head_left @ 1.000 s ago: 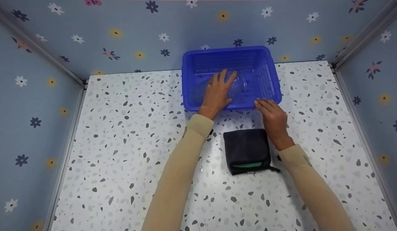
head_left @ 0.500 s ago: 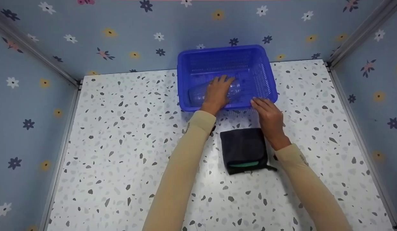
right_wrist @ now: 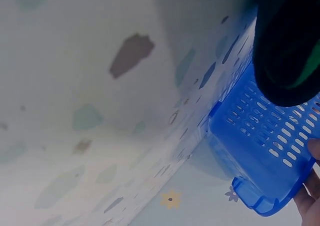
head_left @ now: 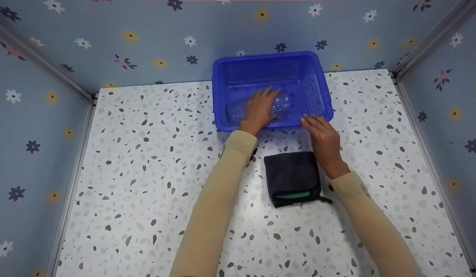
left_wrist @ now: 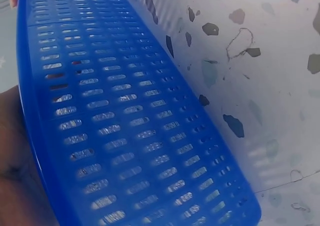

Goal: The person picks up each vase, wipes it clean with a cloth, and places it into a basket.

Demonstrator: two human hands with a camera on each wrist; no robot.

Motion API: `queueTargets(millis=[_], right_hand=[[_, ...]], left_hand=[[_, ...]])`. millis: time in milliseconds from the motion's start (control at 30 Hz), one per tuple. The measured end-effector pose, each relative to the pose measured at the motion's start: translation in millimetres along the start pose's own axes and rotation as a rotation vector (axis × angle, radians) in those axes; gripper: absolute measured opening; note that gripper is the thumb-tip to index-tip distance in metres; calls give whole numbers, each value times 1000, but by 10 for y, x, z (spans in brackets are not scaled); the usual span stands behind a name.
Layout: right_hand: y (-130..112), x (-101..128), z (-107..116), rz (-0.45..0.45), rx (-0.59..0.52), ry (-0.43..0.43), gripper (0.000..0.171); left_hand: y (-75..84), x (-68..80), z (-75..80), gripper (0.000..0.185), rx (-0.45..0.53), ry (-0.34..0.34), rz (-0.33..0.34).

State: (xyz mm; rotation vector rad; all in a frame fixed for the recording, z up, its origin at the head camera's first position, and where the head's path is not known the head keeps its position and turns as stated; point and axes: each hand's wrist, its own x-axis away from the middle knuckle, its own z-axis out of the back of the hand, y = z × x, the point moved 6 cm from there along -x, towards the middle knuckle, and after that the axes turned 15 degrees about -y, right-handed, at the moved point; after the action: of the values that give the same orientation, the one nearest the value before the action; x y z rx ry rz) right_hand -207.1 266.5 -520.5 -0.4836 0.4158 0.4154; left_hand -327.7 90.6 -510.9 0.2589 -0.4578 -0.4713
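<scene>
A clear, jar-like vessel [head_left: 281, 104] lies on its side in the blue plastic basket [head_left: 267, 57]. My left hand [head_left: 258, 109] reaches over the basket's near rim and holds the vessel from above, its fingers bent over the far side. The hand covers the vessel's middle. In the left wrist view the slotted basket wall [left_wrist: 115, 106] hides most of the vessel. My right hand [head_left: 323, 140] pinches the basket's near rim close to the right corner. In the right wrist view its fingers [right_wrist: 305, 198] are on the rim.
A dark fabric pouch [head_left: 292, 173] with a green strip showing lies on the speckled white tabletop [head_left: 145, 192], in front of the basket and between the forearms. Blue flower-patterned panels [head_left: 153, 23] enclose the back and both sides; the basket stands near the back panel.
My left hand and the vessel have settled slightly lower in the basket, and the spread fingers have drawn in. The right hand stays at the rim. The head view has shifted a little.
</scene>
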Motion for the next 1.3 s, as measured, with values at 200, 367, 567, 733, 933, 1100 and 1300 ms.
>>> queueTargets(millis=[200, 367, 567, 733, 933, 1100, 1300], right_hand=[[43, 14, 29, 3, -9, -9, 30], [96, 41, 56, 20, -45, 17, 31], [164, 73, 83, 5, -61, 16, 32], [215, 86, 111, -12, -61, -3, 33], [269, 88, 113, -32, -65, -12, 34], [297, 75, 101, -60, -92, -80, 38], [332, 114, 116, -74, -170, -159, 45]], left_hand=[[-48, 58, -8, 71, 204, 28, -76], [-69, 151, -47, 62, 254, 73, -141], [-113, 357, -124, 57, 294, 150, -209], [-182, 563, -169, 53, 334, 233, -241], [-318, 792, -235, 50, 371, 322, -262], [-486, 982, -314, 49, 426, 398, -258], [-650, 1177, -410, 48, 470, 456, -240]])
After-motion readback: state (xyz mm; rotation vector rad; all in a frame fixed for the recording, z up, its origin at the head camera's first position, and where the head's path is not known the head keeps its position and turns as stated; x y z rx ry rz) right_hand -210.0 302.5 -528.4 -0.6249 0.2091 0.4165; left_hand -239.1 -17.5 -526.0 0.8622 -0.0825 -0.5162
